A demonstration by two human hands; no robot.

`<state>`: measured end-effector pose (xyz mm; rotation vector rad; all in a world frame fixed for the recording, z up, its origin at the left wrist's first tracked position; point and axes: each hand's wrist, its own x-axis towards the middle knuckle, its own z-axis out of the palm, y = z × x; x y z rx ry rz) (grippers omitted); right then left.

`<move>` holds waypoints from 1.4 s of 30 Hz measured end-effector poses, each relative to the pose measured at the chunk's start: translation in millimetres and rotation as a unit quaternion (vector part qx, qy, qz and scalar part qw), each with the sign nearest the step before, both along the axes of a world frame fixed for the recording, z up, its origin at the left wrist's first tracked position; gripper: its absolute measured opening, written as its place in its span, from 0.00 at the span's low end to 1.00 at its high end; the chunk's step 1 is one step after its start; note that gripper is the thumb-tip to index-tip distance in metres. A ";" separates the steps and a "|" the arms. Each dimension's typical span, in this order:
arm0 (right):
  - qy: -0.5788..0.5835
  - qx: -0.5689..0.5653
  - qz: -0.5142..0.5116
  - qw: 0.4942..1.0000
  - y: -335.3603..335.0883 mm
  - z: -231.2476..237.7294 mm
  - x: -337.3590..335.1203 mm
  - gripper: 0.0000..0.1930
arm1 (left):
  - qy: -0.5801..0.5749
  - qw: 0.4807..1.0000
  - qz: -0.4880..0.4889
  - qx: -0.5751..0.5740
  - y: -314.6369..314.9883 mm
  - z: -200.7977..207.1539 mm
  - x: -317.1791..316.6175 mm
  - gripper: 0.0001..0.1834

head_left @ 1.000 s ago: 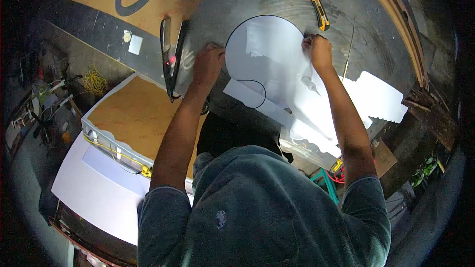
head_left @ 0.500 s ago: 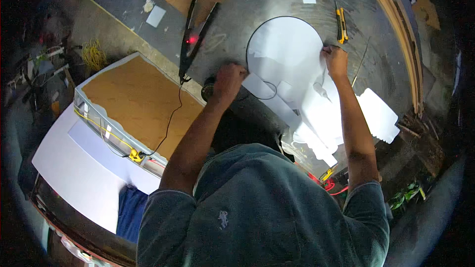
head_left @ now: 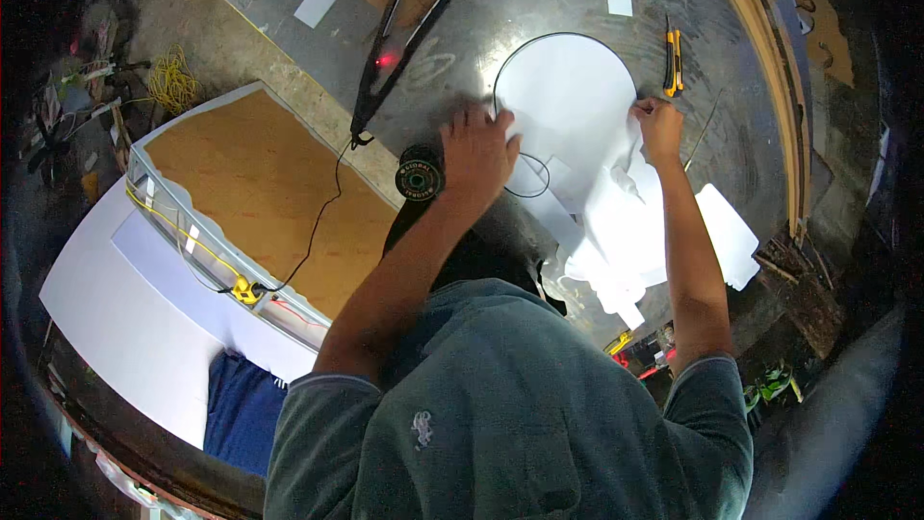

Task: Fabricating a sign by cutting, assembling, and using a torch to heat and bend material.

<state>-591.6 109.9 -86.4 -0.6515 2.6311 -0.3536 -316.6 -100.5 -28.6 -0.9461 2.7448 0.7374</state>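
A round white panel (head_left: 566,77) with a thin black rim lies on the grey tabletop, with loose white sheeting (head_left: 630,231) spilling below it. At the panel's right edge, my right hand (head_left: 660,127) is closed in a pinch on the black rim. My left hand (head_left: 478,152) rests at its left edge, palm down, fingers apart. A small thin dark loop (head_left: 526,195) lies below that hand, beside white offcuts. Just left of my left wrist is a round black spool-like thing (head_left: 418,175) with a printed end.
A black hair straightener (head_left: 378,72) with a red light lies at the far left. At the right lies a yellow-and-black utility knife (head_left: 673,65). A brown-topped crate (head_left: 269,183) and a large white sheet (head_left: 125,327) are at the left. Wooden strips (head_left: 770,67) edge the table's right.
My left hand has moved right and loosened from a closed grip to spread fingers at the panel's edge. My right hand keeps its pinch. The view has shifted slightly, showing the spool-like thing more fully.
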 end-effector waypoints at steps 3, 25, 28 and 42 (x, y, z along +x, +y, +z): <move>0.013 0.007 0.002 1.000 0.1 -1.4 0.4 0.06 | 0.014 0.999 -0.030 0.023 28.0 19.3 14.9 0.19; 0.012 -0.007 0.009 1.000 1.6 -3.0 0.9 0.06 | -0.119 0.986 0.005 0.118 -8.7 30.2 117.5 0.29; 0.020 0.003 0.013 1.000 2.3 -4.9 0.4 0.07 | -0.146 0.985 -0.010 0.091 -6.1 45.0 120.1 0.34; 0.051 0.015 0.027 0.998 3.0 -5.0 2.0 0.06 | 0.071 0.991 0.064 0.090 -38.1 -9.3 -49.3 0.23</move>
